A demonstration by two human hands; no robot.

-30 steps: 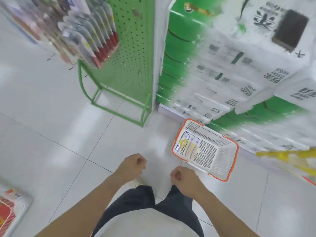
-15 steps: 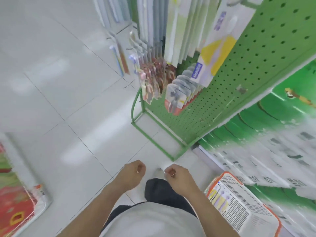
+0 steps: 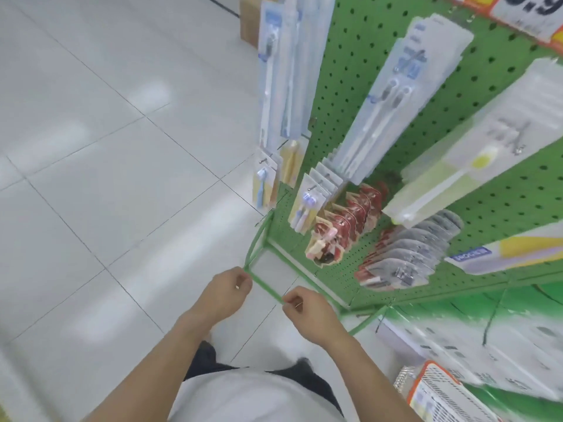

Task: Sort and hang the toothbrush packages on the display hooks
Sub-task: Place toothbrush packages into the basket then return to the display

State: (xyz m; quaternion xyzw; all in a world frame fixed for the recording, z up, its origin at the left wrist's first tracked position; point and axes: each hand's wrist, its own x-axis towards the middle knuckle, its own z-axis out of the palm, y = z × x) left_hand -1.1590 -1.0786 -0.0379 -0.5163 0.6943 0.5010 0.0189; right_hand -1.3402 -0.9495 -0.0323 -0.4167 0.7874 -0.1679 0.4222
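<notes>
A green pegboard display [image 3: 502,190] fills the right side, hung with rows of toothbrush packages: long clear ones [image 3: 393,95] high up, red-backed ones [image 3: 344,229] and grey ones [image 3: 408,263] lower down. My left hand [image 3: 227,292] and my right hand [image 3: 307,312] are held in front of me as loose fists with nothing in them, level with the display's green base frame [image 3: 265,287]. An orange-rimmed white basket [image 3: 438,388] sits on the floor at the lower right, mostly cut off by the frame edge.
Pale floor tiles [image 3: 106,178] spread across the left. Stacked green and white cartons [image 3: 493,339] stand right of the display, behind the basket. A brown box [image 3: 248,22] stands on the floor beyond the display's far end.
My view has swung up and left from the basket on the floor to the pegboard display. Both hands stay closed and empty in front of me.
</notes>
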